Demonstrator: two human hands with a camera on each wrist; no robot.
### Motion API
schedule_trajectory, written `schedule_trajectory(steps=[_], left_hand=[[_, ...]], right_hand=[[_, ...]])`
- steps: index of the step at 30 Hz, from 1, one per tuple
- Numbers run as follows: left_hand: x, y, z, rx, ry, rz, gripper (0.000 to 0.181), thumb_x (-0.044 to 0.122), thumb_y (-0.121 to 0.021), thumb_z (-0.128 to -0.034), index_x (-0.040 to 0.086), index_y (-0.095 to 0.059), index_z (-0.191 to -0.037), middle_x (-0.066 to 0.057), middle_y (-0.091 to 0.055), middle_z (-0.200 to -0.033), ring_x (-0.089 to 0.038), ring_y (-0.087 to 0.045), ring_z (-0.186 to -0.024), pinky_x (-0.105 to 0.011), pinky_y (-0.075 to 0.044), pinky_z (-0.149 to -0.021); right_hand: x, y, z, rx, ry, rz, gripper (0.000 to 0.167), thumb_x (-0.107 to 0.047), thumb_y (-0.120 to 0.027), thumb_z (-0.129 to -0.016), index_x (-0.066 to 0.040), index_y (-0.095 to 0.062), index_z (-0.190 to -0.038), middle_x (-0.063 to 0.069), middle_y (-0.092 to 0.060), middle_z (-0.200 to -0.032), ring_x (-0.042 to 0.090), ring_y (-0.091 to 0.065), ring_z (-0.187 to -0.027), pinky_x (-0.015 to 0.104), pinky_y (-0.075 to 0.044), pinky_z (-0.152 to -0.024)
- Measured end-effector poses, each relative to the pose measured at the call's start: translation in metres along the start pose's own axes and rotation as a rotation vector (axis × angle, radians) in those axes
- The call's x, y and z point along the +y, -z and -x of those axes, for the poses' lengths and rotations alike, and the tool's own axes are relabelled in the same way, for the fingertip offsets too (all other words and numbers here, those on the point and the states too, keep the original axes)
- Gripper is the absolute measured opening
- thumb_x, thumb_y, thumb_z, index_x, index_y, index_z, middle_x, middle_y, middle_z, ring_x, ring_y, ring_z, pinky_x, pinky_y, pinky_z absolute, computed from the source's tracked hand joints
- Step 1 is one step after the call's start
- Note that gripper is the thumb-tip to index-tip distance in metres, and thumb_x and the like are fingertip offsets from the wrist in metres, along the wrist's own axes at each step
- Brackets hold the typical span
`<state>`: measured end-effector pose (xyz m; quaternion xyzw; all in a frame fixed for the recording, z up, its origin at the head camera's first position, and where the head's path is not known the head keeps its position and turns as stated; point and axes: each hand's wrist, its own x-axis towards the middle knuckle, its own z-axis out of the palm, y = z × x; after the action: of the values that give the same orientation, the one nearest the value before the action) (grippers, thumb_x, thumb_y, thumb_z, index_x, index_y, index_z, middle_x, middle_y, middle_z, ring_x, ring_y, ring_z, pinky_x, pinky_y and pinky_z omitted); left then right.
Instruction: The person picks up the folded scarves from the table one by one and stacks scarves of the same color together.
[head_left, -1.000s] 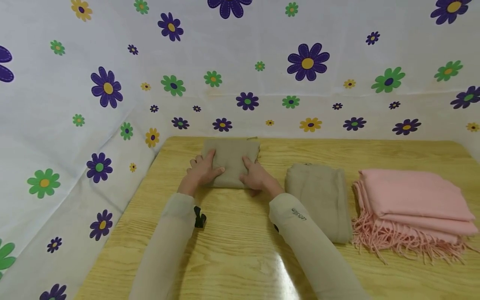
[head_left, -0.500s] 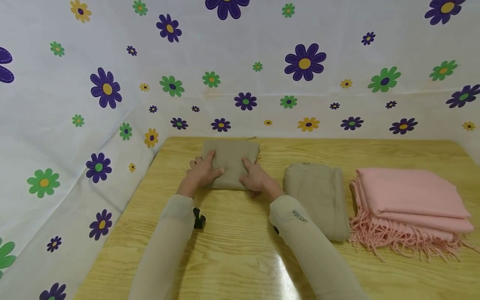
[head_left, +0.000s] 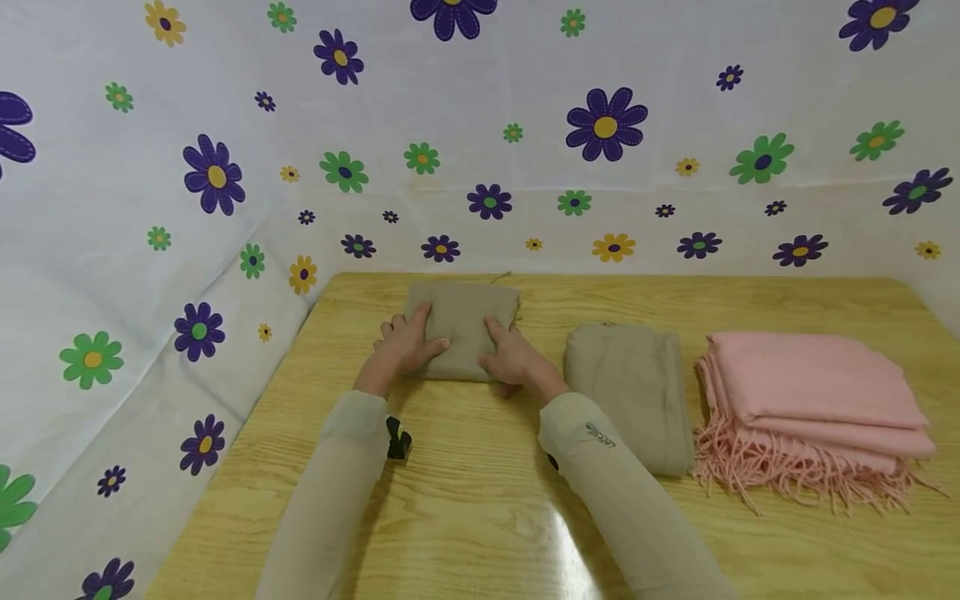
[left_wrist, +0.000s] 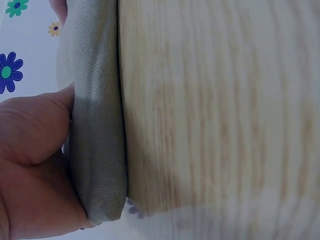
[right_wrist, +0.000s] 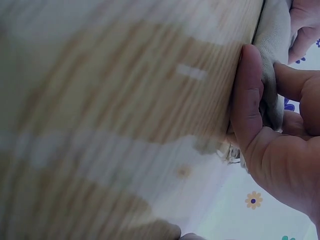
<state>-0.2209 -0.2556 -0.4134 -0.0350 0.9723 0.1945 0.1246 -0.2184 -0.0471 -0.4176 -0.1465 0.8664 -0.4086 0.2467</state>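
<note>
A folded beige scarf [head_left: 461, 329] lies flat near the table's far left corner. My left hand [head_left: 405, 346] holds its left end, thumb and index on top and other fingers down the side. At its right end my right hand [head_left: 516, 354] grips it, one finger on top and another low along the front edge. In the left wrist view the scarf's thick front fold [left_wrist: 97, 115] sits against the left palm. The right wrist view has the scarf [right_wrist: 272, 55] between finger and thumb, with some loose fringe [right_wrist: 231, 152] beyond.
Right of the hands lies a second folded beige cloth [head_left: 630, 392], partly behind the right sleeve [head_left: 600, 450]. Beside it is a folded pink scarf [head_left: 817, 383] with fringe. The wooden table [head_left: 457, 517] meets a white flowered backdrop [head_left: 525, 83] behind and at left.
The view has shifted slightly, so the cloths at right sit a little further left in frame. Both hands keep their hold on the beige scarf, with barely any movement.
</note>
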Motion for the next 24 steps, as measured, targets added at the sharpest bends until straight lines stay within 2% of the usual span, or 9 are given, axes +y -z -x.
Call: schedule_trajectory(steps=[5, 7, 10, 14, 19, 24], left_hand=[[0.001, 0.001, 0.001, -0.003, -0.007, 0.003, 0.079, 0.045, -0.052, -0.1011, 0.015, -0.009, -0.160, -0.038, -0.016, -0.152, -0.055, -0.014, -0.140, -0.071, -0.022, -0.106], [0.000, 0.000, 0.002, -0.006, -0.016, 0.009, 0.079, 0.045, -0.052, -0.1008, 0.016, -0.009, -0.160, -0.038, -0.017, -0.151, -0.055, -0.014, -0.139, -0.071, -0.022, -0.106], [-0.002, -0.001, 0.005, -0.006, -0.026, 0.005, 0.080, 0.046, -0.053, -0.0999, 0.017, -0.009, -0.160, -0.038, -0.018, -0.151, -0.055, -0.015, -0.139, -0.071, -0.023, -0.105], [-0.003, -0.002, 0.007, 0.000, -0.038, -0.011, 0.080, 0.046, -0.053, -0.0995, 0.016, -0.010, -0.160, -0.038, -0.021, -0.149, -0.055, -0.018, -0.138, -0.071, -0.025, -0.104], [0.000, -0.003, 0.011, 0.004, -0.050, 0.010, 0.080, 0.044, -0.054, -0.0996, 0.015, -0.011, -0.160, -0.039, -0.022, -0.148, -0.055, -0.019, -0.136, -0.071, -0.024, -0.105], [0.001, -0.005, 0.015, 0.002, -0.056, 0.003, 0.079, 0.044, -0.054, -0.0997, 0.014, -0.012, -0.160, -0.039, -0.023, -0.147, -0.055, -0.021, -0.135, -0.071, -0.025, -0.104]], right_hand=[[-0.001, 0.000, 0.002, 0.003, 0.001, -0.010, 0.074, -0.019, -0.052, -0.104, -0.018, -0.005, -0.161, 0.027, -0.002, -0.162, 0.035, -0.064, -0.104, 0.028, -0.056, -0.055], [-0.001, -0.002, 0.004, 0.009, 0.004, -0.008, 0.074, -0.018, -0.052, -0.104, -0.018, -0.005, -0.161, 0.029, -0.003, -0.161, 0.037, -0.064, -0.100, 0.028, -0.055, -0.054], [-0.002, -0.006, 0.008, 0.016, 0.023, 0.023, 0.073, -0.017, -0.051, -0.104, -0.015, -0.005, -0.161, 0.033, -0.004, -0.159, 0.040, -0.061, -0.107, 0.028, -0.053, -0.052], [-0.003, -0.008, 0.014, 0.013, 0.031, 0.045, 0.073, -0.017, -0.051, -0.104, -0.013, -0.005, -0.161, 0.035, -0.003, -0.158, 0.038, -0.065, -0.093, 0.028, -0.053, -0.049], [-0.004, -0.008, 0.018, -0.004, 0.006, 0.042, 0.075, -0.018, -0.050, -0.104, -0.015, -0.002, -0.161, 0.034, 0.000, -0.159, 0.022, -0.060, -0.058, 0.027, -0.051, -0.045], [-0.005, -0.009, 0.023, -0.034, -0.011, 0.087, 0.074, -0.019, -0.048, -0.105, -0.015, 0.001, -0.161, 0.036, 0.001, -0.158, 0.018, -0.057, -0.048, 0.028, -0.050, -0.044]])
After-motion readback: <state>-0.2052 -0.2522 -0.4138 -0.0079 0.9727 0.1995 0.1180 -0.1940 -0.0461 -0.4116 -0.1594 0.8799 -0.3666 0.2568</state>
